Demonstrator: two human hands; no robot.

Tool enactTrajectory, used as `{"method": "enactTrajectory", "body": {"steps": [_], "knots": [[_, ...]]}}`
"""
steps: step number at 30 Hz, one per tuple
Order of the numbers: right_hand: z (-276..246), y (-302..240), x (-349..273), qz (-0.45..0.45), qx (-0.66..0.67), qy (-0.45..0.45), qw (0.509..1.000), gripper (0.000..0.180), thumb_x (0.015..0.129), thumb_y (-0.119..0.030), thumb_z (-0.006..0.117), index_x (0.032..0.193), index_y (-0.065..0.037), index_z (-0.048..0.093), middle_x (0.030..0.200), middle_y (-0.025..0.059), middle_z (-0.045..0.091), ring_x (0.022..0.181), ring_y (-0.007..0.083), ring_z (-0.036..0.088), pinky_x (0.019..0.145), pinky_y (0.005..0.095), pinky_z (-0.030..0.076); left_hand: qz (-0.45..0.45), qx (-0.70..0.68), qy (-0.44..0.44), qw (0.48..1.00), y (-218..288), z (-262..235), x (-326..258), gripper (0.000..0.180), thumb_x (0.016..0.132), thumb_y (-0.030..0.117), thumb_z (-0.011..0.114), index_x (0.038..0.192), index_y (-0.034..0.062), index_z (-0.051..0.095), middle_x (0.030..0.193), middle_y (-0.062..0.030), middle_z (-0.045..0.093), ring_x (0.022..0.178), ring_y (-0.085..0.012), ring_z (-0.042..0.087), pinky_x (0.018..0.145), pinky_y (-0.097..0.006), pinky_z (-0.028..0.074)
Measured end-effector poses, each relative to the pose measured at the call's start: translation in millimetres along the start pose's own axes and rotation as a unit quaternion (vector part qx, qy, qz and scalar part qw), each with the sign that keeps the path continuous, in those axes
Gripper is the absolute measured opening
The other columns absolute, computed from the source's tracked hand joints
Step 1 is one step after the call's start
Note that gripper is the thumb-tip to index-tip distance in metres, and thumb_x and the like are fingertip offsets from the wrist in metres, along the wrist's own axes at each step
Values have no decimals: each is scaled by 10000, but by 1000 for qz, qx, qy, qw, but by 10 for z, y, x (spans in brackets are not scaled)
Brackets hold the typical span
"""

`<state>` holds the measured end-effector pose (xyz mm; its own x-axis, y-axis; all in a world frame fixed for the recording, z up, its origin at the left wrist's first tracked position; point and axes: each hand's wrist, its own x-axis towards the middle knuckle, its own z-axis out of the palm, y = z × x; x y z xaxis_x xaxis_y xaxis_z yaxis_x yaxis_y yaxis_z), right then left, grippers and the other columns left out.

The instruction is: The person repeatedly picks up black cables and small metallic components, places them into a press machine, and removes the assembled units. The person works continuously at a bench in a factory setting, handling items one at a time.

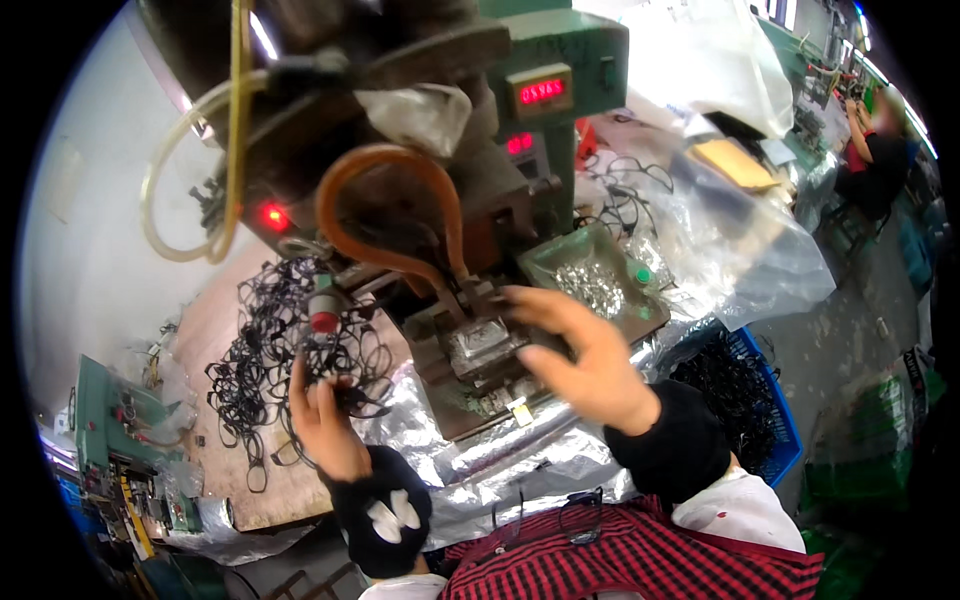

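Note:
My left hand (322,412) pinches a thin black wire loop (352,392) at the edge of a tangled heap of black wire loops (270,350) on the wooden bench. My right hand (585,352), fingers spread and blurred, hovers over the metal die block (478,345) at the base of a green press machine (540,110); I cannot tell whether it holds a small part. An orange hose (385,205) arcs down to the die. Both wrists wear black sleeves.
A green tray of small shiny metal parts (590,285) sits right of the die. Crinkled clear plastic sheeting (740,250) covers the bench. A blue crate of black wires (745,395) stands at the lower right. Another person (875,150) works at the far right.

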<state>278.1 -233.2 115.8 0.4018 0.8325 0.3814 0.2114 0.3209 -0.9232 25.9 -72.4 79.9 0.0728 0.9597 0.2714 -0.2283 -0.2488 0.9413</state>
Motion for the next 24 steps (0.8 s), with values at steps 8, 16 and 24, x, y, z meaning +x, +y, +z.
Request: {"method": "enactTrajectory", "body": {"steps": [8, 16, 24], "knots": [[-658, 839, -241, -25, -553, 160, 818, 221, 739, -165, 754, 894, -47, 649, 866, 114, 584, 911, 318, 541, 763, 419, 448, 132, 50, -152, 978, 837, 1086, -557, 101, 826, -40, 721, 879, -31, 635, 809, -71, 676, 718, -116, 634, 686, -242, 509], [-619, 798, 317, -46, -452, 161, 876, 113, 775, -110, 694, 862, -46, 661, 894, 128, 623, 910, 345, 586, 790, 420, 468, 95, 65, -156, 981, 780, 1239, -449, 86, 843, -1, 724, 881, -30, 653, 766, -12, 637, 687, -63, 576, 626, -206, 455], [-784, 1128, 223, -29, -507, 134, 851, 149, 845, -70, 626, 971, -24, 692, 987, 153, 677, 925, 355, 626, 815, 423, 489, 146, 93, -224, 959, 804, 1169, -401, 181, 842, 79, 737, 956, -28, 646, 854, -110, 666, 722, -167, 643, 635, -260, 493]]}}
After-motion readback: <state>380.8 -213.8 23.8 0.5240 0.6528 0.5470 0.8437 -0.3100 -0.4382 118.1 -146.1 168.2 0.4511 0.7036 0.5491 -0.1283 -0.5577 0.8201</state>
